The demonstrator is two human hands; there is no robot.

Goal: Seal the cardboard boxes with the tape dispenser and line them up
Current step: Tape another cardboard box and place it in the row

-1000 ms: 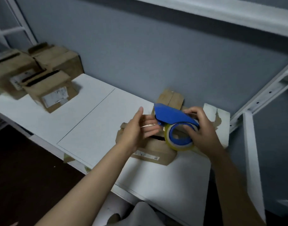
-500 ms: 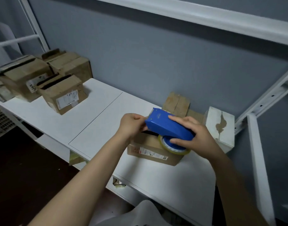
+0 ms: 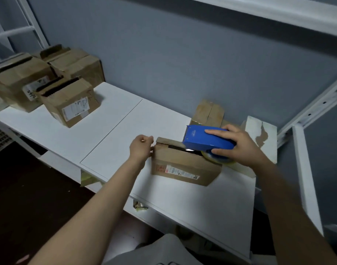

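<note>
hiding part of the box (image 3: pixel 183 167), right hand (image 3: pixel 240 146) grips tape dispenser (image 3: pixel 204 139).

Nothing reads as words. Under the tape dispenser (image 3: pixel 207 138), the cardboard box (image 3: pixel 183 161) carries a red-and-white shipping label (image 3: pixel 178 171), blurred. Well left of the dispenser, one brown box (image 3: pixel 68 96) has a white printed label (image 3: pixel 76 109); a farther box (image 3: pixel 18 75) shows illegible handwritten strokes (image 3: pixel 31 93).

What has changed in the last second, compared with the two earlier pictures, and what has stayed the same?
The left hand went from lying open on top of the cardboard box to its left end, fingers curled. The right hand lowered the tilted tape dispenser onto the box, near its right end. Unchanged: the dispenser stays in the right hand, and the boxes at far left have not moved.
</note>
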